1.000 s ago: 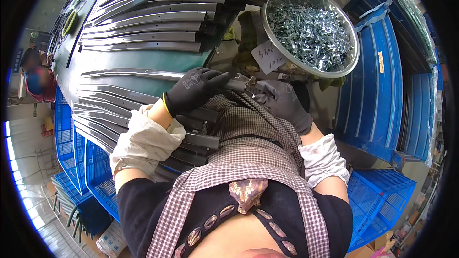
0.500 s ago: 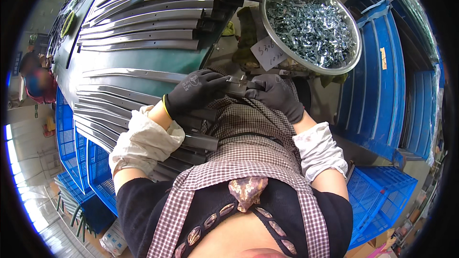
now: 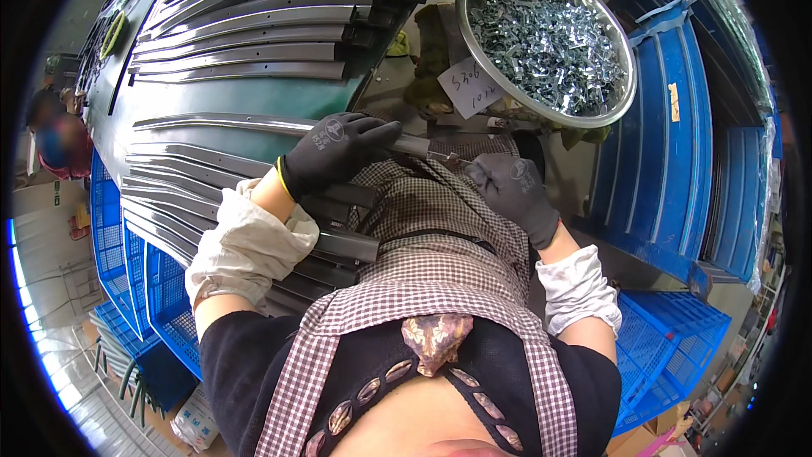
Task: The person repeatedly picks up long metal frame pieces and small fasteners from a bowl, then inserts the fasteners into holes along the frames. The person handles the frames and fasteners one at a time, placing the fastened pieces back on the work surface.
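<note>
My left hand (image 3: 338,151), in a black glove, is closed over the near end of a long curved grey metal strip (image 3: 220,124) that lies on the green table (image 3: 254,97). My right hand (image 3: 507,190), also gloved, sits just right of the strip's end (image 3: 423,149), fingers curled at its tip; whether it pinches a small part there is hidden. Behind them stands a round metal bowl (image 3: 626,76) filled with several small shiny metal clips (image 3: 550,42).
More curved metal strips are stacked at the back (image 3: 245,30) and at my left side (image 3: 178,203). A paper slip (image 3: 469,85) leans by the bowl. Blue plastic crates stand to the right (image 3: 668,135), lower right (image 3: 668,347) and lower left (image 3: 161,305).
My right hand has drawn a little to the right, away from my left hand, while the left keeps its hold on the strip.
</note>
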